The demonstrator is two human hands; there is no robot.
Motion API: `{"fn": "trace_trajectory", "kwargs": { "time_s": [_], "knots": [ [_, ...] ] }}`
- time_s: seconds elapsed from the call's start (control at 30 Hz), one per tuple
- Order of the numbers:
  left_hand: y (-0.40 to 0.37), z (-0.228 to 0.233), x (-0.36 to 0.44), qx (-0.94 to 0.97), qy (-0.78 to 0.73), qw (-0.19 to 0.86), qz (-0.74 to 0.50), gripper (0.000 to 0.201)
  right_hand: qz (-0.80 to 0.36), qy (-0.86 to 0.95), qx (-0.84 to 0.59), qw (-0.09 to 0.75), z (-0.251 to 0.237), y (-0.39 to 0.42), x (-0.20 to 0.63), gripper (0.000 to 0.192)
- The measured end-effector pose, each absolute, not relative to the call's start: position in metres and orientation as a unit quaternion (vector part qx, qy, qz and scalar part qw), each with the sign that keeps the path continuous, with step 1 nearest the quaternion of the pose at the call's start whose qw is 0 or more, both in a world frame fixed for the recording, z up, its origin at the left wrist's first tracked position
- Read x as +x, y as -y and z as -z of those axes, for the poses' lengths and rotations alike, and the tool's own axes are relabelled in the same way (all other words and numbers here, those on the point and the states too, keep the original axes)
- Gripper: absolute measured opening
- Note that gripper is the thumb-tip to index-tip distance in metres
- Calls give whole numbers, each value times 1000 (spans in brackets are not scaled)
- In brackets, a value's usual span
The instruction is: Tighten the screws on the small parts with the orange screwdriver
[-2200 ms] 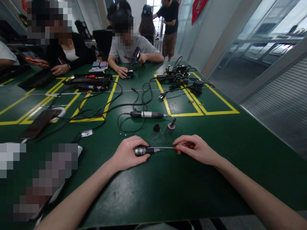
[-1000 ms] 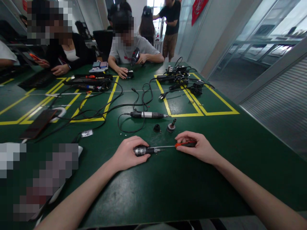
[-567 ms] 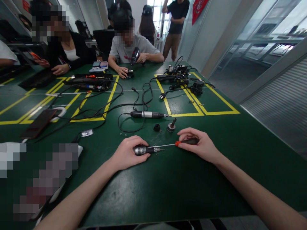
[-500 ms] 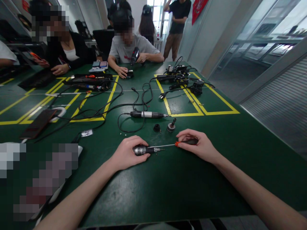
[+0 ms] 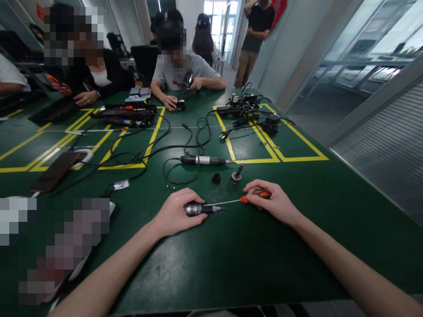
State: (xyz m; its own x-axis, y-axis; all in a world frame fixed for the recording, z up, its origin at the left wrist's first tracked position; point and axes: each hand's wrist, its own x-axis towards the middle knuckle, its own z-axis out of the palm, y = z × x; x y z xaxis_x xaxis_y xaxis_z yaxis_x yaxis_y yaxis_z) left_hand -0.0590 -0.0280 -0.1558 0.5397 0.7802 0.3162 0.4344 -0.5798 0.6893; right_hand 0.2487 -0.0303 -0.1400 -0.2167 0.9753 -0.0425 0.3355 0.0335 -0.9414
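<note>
Right now the left hand [image 5: 175, 213] pins a small motor [image 5: 195, 209] flat on the green table [image 5: 231, 255], while the right hand [image 5: 269, 202] grips a screwdriver [image 5: 246, 199], its tip at the motor's nose.

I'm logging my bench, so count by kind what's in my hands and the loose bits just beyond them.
Screwdrivers: 1, in the right hand
Rotary tools: 2, one under the left hand
Small loose parts: 2
Total: 5

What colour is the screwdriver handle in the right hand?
Orange and black, seen in the head view: screwdriver handle.
</note>
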Motion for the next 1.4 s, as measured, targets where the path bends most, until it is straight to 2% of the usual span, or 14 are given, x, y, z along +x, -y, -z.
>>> {"fn": "trace_trajectory", "kwargs": {
  "time_s": [0.17,0.4,0.67,0.9,1.13,1.4],
  "knots": [
    [28,154,-60,836,-365,268,-311,18,-506,618,-520,304,145,31,249,52],
    [28,155,-61,828,-380,281,-303,18,-474,631,-510,342,140,30,249,38],
    [28,155,-60,826,-384,283,-300,20,-510,623,-504,312,151,31,250,48],
    [29,156,-60,824,-390,279,-301,15,-465,633,-500,364,145,28,250,39],
    [28,154,-60,825,-389,279,-299,15,-503,615,-518,317,149,28,248,50],
    [27,154,-60,823,-393,282,-299,15,-453,638,-516,349,143,28,248,39]
  ]
}}
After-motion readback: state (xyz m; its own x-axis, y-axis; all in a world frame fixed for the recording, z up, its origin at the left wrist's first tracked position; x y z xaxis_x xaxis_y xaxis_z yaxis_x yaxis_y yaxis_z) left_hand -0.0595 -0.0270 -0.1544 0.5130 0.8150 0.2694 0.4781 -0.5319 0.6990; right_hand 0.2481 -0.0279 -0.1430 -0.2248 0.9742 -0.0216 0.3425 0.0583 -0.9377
